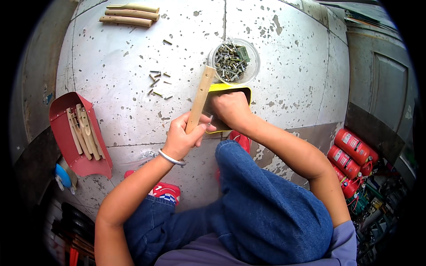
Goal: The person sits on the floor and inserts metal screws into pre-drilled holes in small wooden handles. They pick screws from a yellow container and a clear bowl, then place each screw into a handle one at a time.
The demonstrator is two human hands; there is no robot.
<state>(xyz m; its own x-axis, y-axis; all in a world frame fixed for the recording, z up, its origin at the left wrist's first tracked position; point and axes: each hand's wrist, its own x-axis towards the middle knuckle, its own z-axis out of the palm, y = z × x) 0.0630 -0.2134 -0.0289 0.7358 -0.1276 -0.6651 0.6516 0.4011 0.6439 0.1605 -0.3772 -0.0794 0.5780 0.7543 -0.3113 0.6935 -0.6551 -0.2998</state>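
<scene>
Head view: left hand (179, 137) fingers grip one wooden handle (200, 98); right hand (230, 110) curls closed in yellow tray (230, 88), contents hidden. Finished-looking handles fill red tray (84, 166); three lie at floor's far edge (131, 14).

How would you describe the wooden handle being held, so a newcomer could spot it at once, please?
On the grey speckled floor, find the clear bowl of screws. The wooden handle leans up to its near rim, gripped by the left hand. Unlike the handles stacked at the far edge or in the red tray, it is held.
</scene>
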